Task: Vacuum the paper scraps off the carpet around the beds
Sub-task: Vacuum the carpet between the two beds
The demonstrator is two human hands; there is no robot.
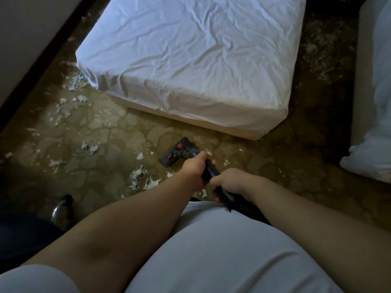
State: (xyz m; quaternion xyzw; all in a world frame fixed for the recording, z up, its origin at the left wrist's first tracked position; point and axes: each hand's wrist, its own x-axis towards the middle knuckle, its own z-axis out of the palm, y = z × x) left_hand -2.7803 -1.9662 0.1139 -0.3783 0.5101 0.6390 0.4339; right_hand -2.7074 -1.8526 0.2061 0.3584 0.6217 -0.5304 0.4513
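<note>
— Patterned carpet is recorded at the foot of a white-sheeted bed, with a second bed at the right edge. Where is the tool found?

— The vacuum head is seen flat on the carpet, just short of the bed's foot. Paper scraps lie close on its left and near side. The wand is gripped by both hands: the left hand is wrapped round it nearer the head, and the right hand is curled round it further back, by the body.

— How is the stroke judged best made?

— The head is best kept flat and drawn slowly over the near clusters. Overlapping passes are advised, worked leftward toward the wall, where the litter is thickest. A narrower approach is judged necessary beside the bed's left corner and in the dim gap between the beds, where pale flecks are also noted. Larger crumpled pieces may block the inlet. Whether suction is on cannot be told.
</note>
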